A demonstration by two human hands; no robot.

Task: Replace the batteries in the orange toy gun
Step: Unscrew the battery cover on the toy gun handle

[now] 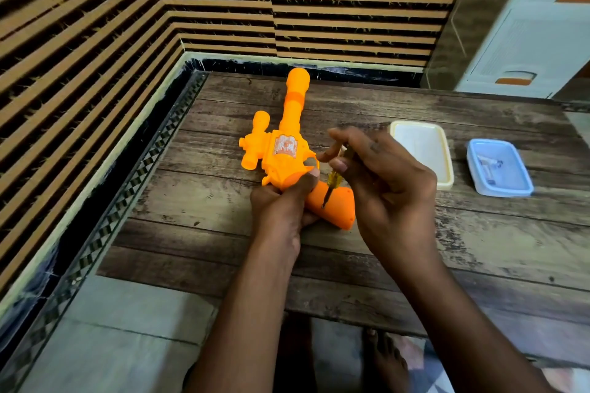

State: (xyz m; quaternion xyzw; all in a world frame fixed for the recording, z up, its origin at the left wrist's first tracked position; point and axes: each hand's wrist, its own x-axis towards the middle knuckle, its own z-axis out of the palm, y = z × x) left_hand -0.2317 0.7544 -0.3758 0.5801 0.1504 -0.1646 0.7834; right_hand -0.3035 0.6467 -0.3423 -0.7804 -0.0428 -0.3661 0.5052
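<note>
The orange toy gun (281,143) lies on the wooden table (204,210), barrel pointing away from me and grip toward the right. My left hand (281,204) grips the gun's body just above the handle. My right hand (380,175) pinches a small yellow-handled screwdriver (333,177) between thumb and fingers. The screwdriver's tip touches the orange handle (338,204) at a small hole. The batteries inside are hidden.
A white lid or tray (421,153) lies to the right of my hands. Further right stands a blue plastic box (498,166) with small items inside. Striped walls close off the left and back. A white drawer unit (526,25) stands at the far right.
</note>
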